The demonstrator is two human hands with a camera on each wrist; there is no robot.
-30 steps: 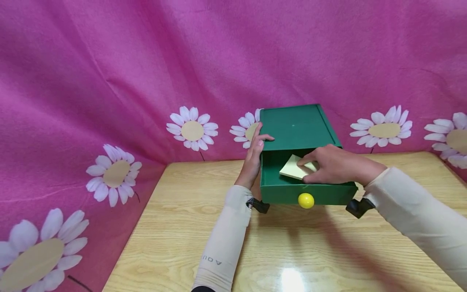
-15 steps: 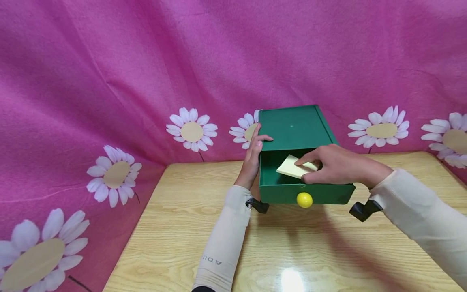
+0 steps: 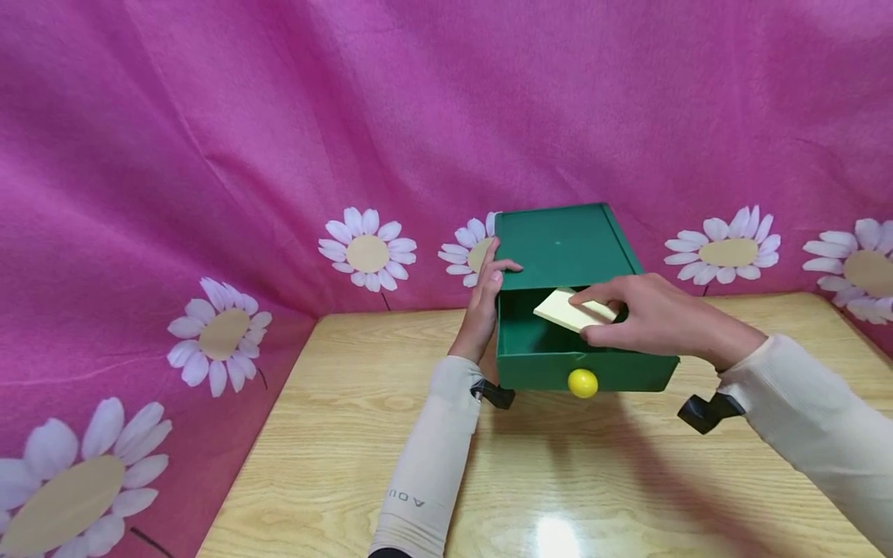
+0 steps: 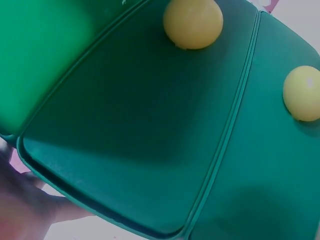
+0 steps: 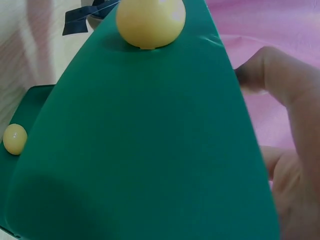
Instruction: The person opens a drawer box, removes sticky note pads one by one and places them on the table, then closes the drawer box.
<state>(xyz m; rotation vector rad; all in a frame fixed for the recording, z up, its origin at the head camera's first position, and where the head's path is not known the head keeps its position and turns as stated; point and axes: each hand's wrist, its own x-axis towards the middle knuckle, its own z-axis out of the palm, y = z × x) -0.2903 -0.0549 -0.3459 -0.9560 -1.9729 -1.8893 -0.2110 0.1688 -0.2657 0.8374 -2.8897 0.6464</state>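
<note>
A green drawer cabinet (image 3: 567, 246) stands on the table with its top drawer (image 3: 533, 370) pulled out and a yellow knob (image 3: 583, 383) on the front. My right hand (image 3: 649, 316) pinches a pale yellow pad of sticky notes (image 3: 562, 308) between thumb and fingers, tilted over the drawer's opening. My left hand (image 3: 478, 310) lies along the cabinet's left side, one fingertip over the top edge. In the left wrist view, two lower drawer fronts (image 4: 125, 125) carry yellow knobs. The drawer front hides the pad in the right wrist view, where my fingers (image 5: 295, 95) show beside it.
The cabinet stands on a light wooden table (image 3: 349, 434) near its back edge. A magenta cloth (image 3: 446, 101) printed with white flowers hangs behind and to the left. Black wrist mounts (image 3: 708, 412) stick out below both forearms.
My right hand has raised the pad slightly from low in the drawer, and its wrist has shifted a little right. My left hand keeps its place on the cabinet.
</note>
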